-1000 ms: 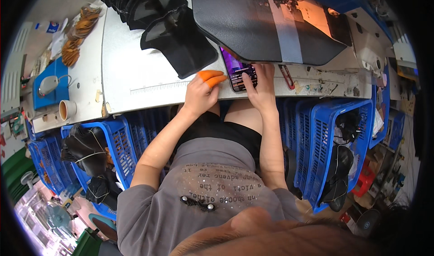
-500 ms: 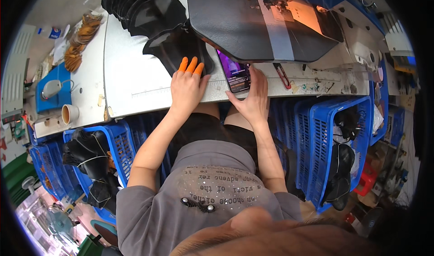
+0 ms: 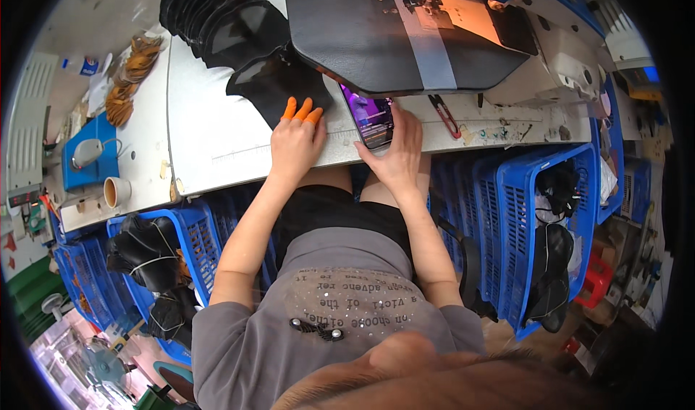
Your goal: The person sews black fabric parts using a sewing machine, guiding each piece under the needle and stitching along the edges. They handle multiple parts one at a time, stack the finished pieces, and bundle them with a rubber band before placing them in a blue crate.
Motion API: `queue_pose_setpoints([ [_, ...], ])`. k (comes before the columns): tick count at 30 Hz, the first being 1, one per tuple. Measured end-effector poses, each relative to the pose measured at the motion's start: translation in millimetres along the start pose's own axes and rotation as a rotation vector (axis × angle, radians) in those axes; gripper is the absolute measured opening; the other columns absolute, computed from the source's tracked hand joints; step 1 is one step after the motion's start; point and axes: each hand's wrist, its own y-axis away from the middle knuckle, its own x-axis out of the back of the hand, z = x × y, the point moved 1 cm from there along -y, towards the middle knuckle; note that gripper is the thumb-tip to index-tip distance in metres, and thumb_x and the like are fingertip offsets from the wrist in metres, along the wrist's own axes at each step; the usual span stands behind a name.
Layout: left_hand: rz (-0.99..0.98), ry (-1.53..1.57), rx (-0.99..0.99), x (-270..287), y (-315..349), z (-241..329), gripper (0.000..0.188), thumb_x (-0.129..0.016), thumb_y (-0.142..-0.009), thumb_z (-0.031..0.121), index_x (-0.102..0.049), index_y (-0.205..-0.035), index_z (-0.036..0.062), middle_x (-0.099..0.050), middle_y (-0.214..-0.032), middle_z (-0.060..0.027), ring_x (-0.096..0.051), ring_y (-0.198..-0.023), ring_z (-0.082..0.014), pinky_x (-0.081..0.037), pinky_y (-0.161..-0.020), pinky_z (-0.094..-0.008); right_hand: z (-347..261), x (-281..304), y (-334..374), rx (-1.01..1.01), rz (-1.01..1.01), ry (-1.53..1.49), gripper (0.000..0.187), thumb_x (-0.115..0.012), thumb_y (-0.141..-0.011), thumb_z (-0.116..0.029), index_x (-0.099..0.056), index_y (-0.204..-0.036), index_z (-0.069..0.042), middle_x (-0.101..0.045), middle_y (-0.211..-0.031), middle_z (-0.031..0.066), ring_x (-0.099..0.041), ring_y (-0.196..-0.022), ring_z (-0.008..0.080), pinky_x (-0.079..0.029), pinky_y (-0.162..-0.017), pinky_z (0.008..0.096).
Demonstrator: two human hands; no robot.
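Note:
My left hand (image 3: 295,148) lies on the lower end of a black leather-like piece (image 3: 279,84), fingers stretched forward. Orange finger cots (image 3: 304,111) cover three of its fingertips. That piece is the nearest of an overlapping row of similar black pieces (image 3: 210,19), fanned toward the far left. With thumb and fingers, my right hand (image 3: 399,149) grips the edges of a smartphone (image 3: 368,120) on the worktable. Its screen is lit purple, and its far end reaches up to the edge of a dark sewing machine bed extension (image 3: 362,37).
Red-handled thread snips (image 3: 444,117) lie right of the phone. The sewing machine's lit needle area (image 3: 434,8) is beyond. Blue crates (image 3: 181,243) with black bundles flank my legs, another crate (image 3: 510,222) at right. A paper cup (image 3: 116,191) stands on the left table beside brown pieces (image 3: 134,77).
The whole view has shifted slightly, so table things appear a little farther left. My left hand has drawn back slightly on the black piece. My right hand still grips the phone.

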Motion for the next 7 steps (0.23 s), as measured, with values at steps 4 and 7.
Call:
queue_pose_setpoints([
  [4, -0.150, -0.004, 0.153, 7.3, -13.6, -9.0, 0.020, -0.070, -0.078, 0.017, -0.071, -0.087, 0.0002, -0.068, -0.073, -0.0159, -0.061, -0.054, -0.0293, -0.053, -0.059, -0.0376, 2.3, 0.2, 1.3, -0.005, -0.006, -0.007, 0.093, -0.083, -0.064, -0.037, -0.037, -0.138, -0.003, -0.045, -0.124, 0.0209, -0.042, -0.117, 0.0398, -0.035, -0.100, 0.0508],
  [7, 0.064, 0.274, 0.400, 14.2, -20.2, -31.9, 0.023, -0.070, -0.080, 0.020, -0.070, -0.088, -0.0009, -0.068, -0.072, -0.0163, -0.063, -0.056, -0.0277, -0.053, -0.060, -0.0376, 2.4, 8.8, -4.1, -0.037, -0.049, -0.065, 0.095, -0.082, -0.066, -0.042, -0.035, -0.140, -0.004, -0.042, -0.131, 0.0224, -0.038, -0.123, 0.0414, -0.032, -0.104, 0.0522],
])
